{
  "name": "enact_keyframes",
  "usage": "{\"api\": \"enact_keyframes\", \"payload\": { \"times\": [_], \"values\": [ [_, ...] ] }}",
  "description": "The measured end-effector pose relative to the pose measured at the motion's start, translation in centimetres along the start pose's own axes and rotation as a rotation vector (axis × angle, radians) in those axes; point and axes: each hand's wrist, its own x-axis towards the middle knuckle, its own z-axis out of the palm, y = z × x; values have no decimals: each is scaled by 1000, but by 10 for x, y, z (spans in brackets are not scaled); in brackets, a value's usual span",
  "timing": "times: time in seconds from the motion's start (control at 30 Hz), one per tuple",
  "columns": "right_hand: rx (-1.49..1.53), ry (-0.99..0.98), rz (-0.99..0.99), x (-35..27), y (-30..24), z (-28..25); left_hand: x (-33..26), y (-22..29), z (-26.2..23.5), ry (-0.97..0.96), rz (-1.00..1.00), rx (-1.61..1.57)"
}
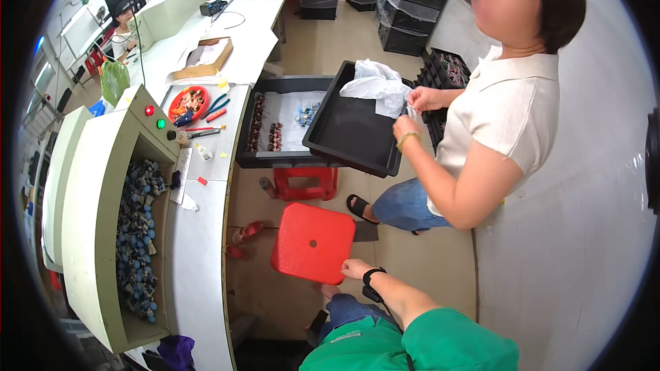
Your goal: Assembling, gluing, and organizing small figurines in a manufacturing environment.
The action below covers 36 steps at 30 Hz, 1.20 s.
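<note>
My right hand, with a black watch on its wrist, is closed at the near right corner of a red plastic stool. Its fingers bend against the stool's edge and are partly hidden. I cannot see my left hand. Beyond the stool, a co-worker in a cream top handles crumpled white sheeting over a black tray. That tray sits tilted across a second black tray, lined with white, with rows of dark red pieces and a cluster of blue ones.
At left runs a long workbench bearing a cream machine with blue pieces inside. A red bowl and pliers lie farther along. Another red stool is under the trays. Black crates stand stacked behind.
</note>
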Motion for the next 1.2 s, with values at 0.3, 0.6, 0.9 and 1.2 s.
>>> {"api": "enact_keyframes", "payload": {
  "times": [0.3,0.6,0.9,1.2],
  "values": [
    [-64,-98,48,-4,6,-13,-1,7,6,64,-37,-28],
    [-52,-120,-32,-4,-2,-8,1,-22,39,47,-163,-5],
    [-79,-130,-38,3,-5,-8,-3,-23,41,150,-125,45],
    [-81,-131,26,-6,4,-9,-3,-23,45,172,-134,91]
  ]
}}
